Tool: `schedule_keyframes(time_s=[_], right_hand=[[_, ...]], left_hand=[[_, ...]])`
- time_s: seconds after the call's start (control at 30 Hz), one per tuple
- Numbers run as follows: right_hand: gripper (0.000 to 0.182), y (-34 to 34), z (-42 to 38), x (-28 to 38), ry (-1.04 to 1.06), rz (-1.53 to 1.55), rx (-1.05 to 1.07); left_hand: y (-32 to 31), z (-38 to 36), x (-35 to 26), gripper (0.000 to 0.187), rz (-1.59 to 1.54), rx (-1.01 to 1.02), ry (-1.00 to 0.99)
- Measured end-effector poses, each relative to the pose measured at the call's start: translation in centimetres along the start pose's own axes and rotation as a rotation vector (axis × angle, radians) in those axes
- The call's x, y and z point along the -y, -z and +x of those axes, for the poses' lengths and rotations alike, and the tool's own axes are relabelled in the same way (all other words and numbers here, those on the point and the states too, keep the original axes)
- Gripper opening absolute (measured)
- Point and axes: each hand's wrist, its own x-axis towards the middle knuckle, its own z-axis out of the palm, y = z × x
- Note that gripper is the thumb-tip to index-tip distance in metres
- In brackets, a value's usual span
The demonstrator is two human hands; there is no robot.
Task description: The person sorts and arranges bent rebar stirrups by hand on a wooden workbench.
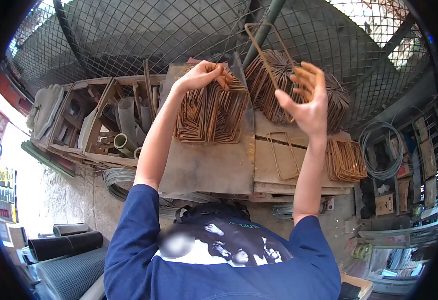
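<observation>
My left hand [205, 76] is closed at the top of a pile of rusty bent-wire rectangles [211, 117] on a metal-topped table [204, 172]; its fingertips pinch at the upper wires. To the right, my right hand [306, 97] is raised with its fingers apart. A single wire rectangle [265, 60] stands tilted just beside its thumb and fingers; whether they touch it is unclear. Behind that hand are round bundles of wire rectangles [279, 70]. One loose rectangle [275, 160] lies on the wooden board, left of a smaller stack [345, 160].
Wire mesh [179, 30] runs behind the table, with a green post [265, 37] in front. Wooden bins [94, 115] with tubes stand at the left. Wire coils [381, 150] hang at the right. Mesh rolls [74, 272] lie at the lower left.
</observation>
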Motion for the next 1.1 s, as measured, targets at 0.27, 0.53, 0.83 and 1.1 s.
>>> schedule_keyframes(time_s=[0.27,0.53,0.83,1.1], right_hand=[[0.083,-3.4,-6.8,-4.5,-0.078,-0.137,-0.006],[0.085,-7.0,-9.9,-4.7,-0.073,-0.127,-0.044],[0.09,-10.9,-13.3,-7.6,-0.168,-0.172,-0.042],[0.018,-12.9,-3.4,-4.7,0.076,0.393,-0.177]], left_hand=[[-0.5,0.1,-0.6,0.062,-0.03,-0.084,0.008],[-0.6,0.3,-0.1,0.061,-0.005,-0.095,-0.032],[-0.4,0.7,0.1,0.075,0.052,-0.074,-0.063],[-1.9,-0.7,-1.4,0.081,0.0,-0.146,-0.01]])
